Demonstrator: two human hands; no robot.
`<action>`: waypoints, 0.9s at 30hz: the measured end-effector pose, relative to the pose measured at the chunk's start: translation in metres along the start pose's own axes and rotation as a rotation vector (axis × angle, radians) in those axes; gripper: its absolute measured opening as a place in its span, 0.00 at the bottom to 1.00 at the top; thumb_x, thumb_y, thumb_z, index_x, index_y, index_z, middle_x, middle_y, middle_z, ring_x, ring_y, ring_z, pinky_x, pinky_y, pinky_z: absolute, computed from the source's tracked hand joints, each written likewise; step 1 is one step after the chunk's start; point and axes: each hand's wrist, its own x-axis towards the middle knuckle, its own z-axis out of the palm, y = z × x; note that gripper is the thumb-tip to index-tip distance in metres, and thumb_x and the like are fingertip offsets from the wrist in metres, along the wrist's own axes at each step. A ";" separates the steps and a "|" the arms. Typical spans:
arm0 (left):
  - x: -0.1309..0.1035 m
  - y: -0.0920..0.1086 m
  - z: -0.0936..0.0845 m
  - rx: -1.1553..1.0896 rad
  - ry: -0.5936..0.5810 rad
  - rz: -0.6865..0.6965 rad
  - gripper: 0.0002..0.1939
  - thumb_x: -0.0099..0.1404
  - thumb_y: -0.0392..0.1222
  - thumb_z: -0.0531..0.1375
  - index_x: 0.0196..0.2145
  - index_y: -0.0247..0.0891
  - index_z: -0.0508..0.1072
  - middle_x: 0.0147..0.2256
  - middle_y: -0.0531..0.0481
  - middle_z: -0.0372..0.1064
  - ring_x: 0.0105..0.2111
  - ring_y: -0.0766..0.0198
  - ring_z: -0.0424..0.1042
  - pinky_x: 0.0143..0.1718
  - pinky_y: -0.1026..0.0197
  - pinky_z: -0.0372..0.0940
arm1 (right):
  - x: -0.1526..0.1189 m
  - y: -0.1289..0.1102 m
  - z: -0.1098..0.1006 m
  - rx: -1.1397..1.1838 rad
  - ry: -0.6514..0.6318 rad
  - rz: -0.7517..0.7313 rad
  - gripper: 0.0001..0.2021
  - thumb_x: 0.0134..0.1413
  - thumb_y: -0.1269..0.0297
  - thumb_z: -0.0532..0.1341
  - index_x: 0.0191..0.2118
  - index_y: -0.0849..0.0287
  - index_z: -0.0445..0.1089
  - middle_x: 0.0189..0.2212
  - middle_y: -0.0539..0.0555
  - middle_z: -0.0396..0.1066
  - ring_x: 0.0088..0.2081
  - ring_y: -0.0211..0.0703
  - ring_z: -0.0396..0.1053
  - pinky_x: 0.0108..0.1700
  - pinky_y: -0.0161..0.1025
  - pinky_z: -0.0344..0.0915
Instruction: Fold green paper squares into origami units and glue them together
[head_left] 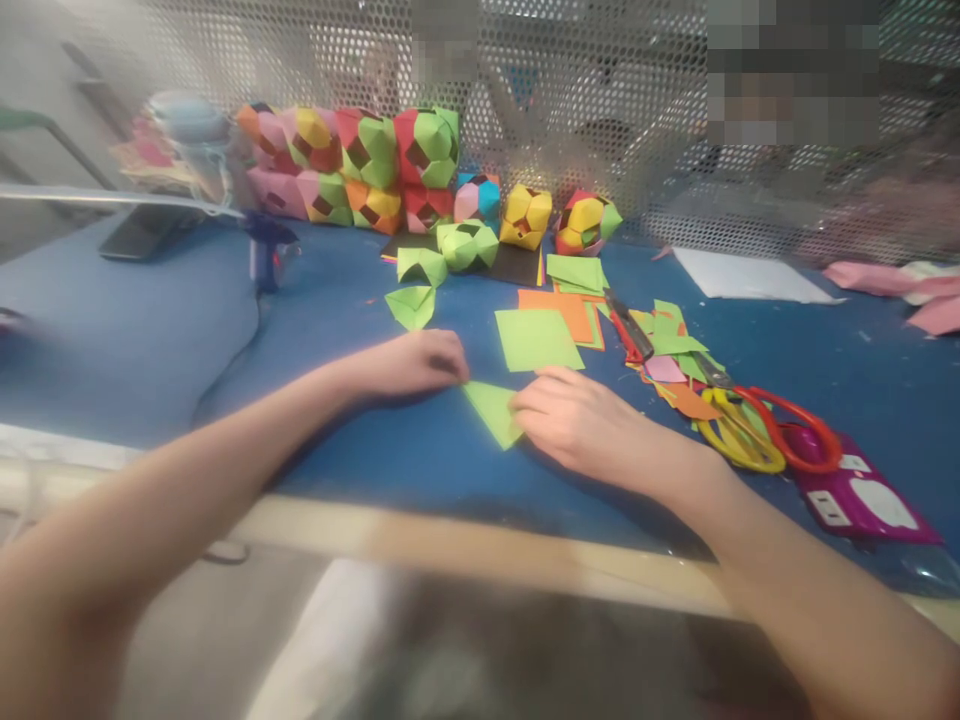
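A light green sheet of paper [495,412], folded into a triangle, lies on the blue tabletop between my hands. My left hand [431,362] is closed at its upper left corner, with the fingertips pinched together there. My right hand [574,415] has its fingers curled over the right side and hides that part. Just behind lies a flat green paper square [538,338], partly over orange sheets [559,308]. Beyond my left hand are a small folded green piece [412,306] and a green folded paper shape [469,245].
Colourful paper balls [367,150] are stacked at the back against a perforated metal screen [660,110]. To the right lie paper scraps [675,345], scissors [787,425] and a purple packet [870,490]. A glue gun [268,248] with a cord stands at left, near a phone [144,230].
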 end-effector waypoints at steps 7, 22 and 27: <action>0.000 0.002 0.000 0.017 -0.010 -0.021 0.08 0.60 0.39 0.55 0.31 0.36 0.74 0.36 0.48 0.67 0.37 0.68 0.68 0.44 0.63 0.63 | 0.001 -0.002 -0.003 0.016 -0.040 0.016 0.10 0.56 0.75 0.53 0.29 0.62 0.69 0.30 0.54 0.70 0.33 0.41 0.62 0.44 0.39 0.57; 0.004 0.014 0.019 0.199 0.155 -0.087 0.10 0.59 0.42 0.57 0.24 0.35 0.68 0.28 0.49 0.63 0.32 0.64 0.63 0.36 0.61 0.59 | 0.001 -0.003 -0.005 0.029 -0.063 0.020 0.08 0.55 0.75 0.54 0.30 0.62 0.70 0.31 0.54 0.70 0.34 0.42 0.62 0.43 0.40 0.57; 0.004 0.013 0.020 0.237 0.145 -0.081 0.08 0.58 0.39 0.58 0.24 0.35 0.67 0.28 0.50 0.63 0.31 0.64 0.61 0.35 0.61 0.58 | 0.000 -0.003 -0.005 0.034 -0.083 0.031 0.08 0.55 0.75 0.55 0.29 0.62 0.70 0.30 0.54 0.70 0.34 0.42 0.62 0.43 0.40 0.57</action>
